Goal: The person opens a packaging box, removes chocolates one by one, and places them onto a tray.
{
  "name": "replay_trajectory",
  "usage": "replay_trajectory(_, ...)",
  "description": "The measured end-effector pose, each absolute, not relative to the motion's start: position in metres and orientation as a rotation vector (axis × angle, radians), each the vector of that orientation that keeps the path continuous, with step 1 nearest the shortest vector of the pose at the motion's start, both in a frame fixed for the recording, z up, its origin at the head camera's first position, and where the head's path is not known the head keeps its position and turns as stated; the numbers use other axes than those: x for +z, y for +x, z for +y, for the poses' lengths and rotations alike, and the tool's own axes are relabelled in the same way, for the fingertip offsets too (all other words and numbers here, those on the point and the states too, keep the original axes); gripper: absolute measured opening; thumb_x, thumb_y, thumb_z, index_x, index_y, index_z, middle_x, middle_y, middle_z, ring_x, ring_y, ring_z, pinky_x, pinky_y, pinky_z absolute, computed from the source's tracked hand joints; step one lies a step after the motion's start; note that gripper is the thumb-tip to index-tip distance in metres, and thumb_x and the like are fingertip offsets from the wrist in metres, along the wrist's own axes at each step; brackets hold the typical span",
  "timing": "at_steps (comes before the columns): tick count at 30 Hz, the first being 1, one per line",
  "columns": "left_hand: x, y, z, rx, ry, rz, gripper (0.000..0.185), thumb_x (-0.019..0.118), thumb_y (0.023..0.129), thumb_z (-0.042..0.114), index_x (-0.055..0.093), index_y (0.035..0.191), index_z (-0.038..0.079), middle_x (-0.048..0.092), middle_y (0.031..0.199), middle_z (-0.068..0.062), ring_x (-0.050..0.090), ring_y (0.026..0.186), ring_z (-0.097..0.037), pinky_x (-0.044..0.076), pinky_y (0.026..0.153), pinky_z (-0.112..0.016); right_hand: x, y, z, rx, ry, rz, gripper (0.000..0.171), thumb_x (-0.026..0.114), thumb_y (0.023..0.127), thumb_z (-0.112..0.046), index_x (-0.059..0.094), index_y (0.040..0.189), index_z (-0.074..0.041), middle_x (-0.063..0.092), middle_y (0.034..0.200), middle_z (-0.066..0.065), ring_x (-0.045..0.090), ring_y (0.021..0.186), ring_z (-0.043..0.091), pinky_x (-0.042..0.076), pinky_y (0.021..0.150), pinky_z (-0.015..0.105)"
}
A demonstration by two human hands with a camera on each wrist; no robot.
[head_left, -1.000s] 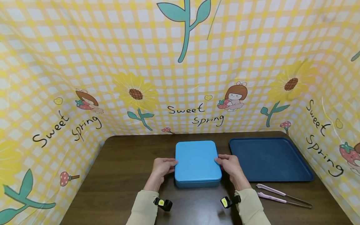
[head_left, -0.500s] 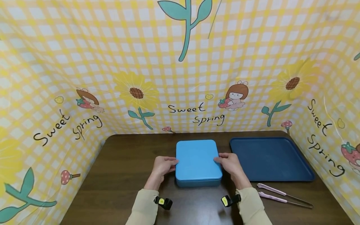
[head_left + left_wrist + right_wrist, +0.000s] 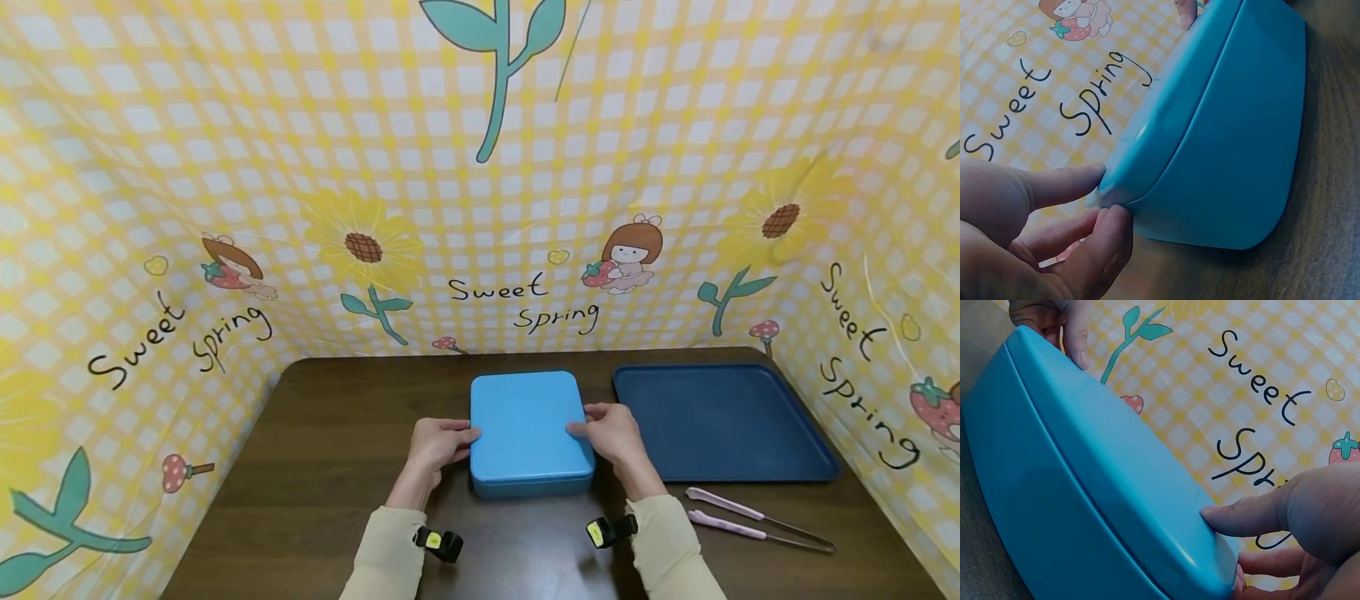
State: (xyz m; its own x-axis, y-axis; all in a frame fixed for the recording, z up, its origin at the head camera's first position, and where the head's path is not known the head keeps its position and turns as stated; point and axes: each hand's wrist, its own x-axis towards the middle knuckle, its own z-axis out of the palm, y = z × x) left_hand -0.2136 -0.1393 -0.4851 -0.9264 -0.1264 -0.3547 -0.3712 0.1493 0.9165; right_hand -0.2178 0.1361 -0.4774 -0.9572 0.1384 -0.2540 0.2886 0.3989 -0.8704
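A light-blue lidded box (image 3: 531, 429) with rounded corners lies flat on the dark wooden table (image 3: 337, 417). At its left edge my left hand (image 3: 437, 442) pinches the lid (image 3: 1154, 125), thumb on the rim and curled fingers just below at the seam. On the opposite side my right hand (image 3: 617, 435) grips the lid, its thumb pressing on top and its fingers (image 3: 1272, 562) against the side, partly hidden. A thin seam between lid and base shows in both wrist views, with no visible gap. Whatever the box contains is hidden.
To the right of the box lies a dark blue tray (image 3: 727, 425). In front of it rest metal tongs (image 3: 761, 521) with pale pink handles. A yellow checked cloth (image 3: 480, 208) with printed flowers walls the table at the back and both sides.
Both hands stay at the box's sides. The right thumb has slid slightly inward over the lid, and the left thumb reaches a little further onto the edge. The box is practically unmoved.
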Motion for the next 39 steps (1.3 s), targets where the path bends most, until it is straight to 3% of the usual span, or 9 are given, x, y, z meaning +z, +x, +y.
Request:
replay_trajectory(26,-0.4872,-0.2147,-0.1390,1.882,-0.474,2.221,0.029,0.080,0.088,0.012,0.075,0.112,-0.003,0.072,0.112,-0.019,0.074,0.086,-0.018,0.060,0.075,-0.033,-0.4822,-0.2145,0.1388,-1.740,0.450,2.416,0.052,0.074,0.091,-0.007,0.056,0.138,0.004,0.059,0.132,0.027,0.055,0.123,0.041,0.047,0.101,0.056)
replay_trajectory(39,-0.4865,-0.2159,-0.1389,1.900,-0.463,2.198,0.028,0.079,0.089,0.011,0.074,0.113,-0.004,0.072,0.111,-0.019,0.074,0.085,-0.017,0.059,0.083,-0.040,-0.4854,-0.2167,0.1431,-1.863,0.436,2.268,0.053,0.073,0.091,-0.006,0.055,0.140,0.005,0.056,0.131,0.026,0.048,0.125,0.040,0.039,0.108,0.057)
